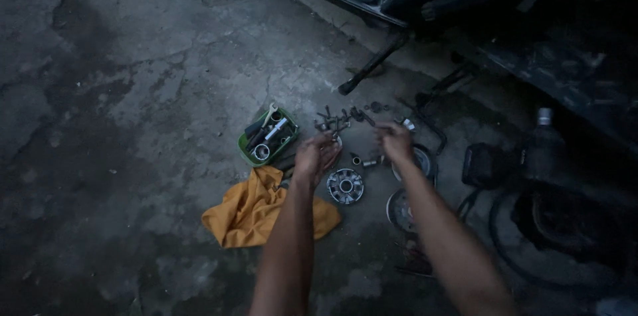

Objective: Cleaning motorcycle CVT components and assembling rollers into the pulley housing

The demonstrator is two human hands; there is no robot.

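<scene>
Concrete floor point(133, 90), dim. Both hands raised above a finned metal disc point(345, 186); left hand point(316, 156), right hand point(395, 141): grip unclear on either.

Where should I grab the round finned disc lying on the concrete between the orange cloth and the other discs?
Take the finned disc by its outer rim, coming straight down from above. It lies flat with its open hub facing up, so the edge is the clearest hold. The left hand hovers just above and beside it; the orange cloth lies close on its left, so pinch front to back.
</scene>
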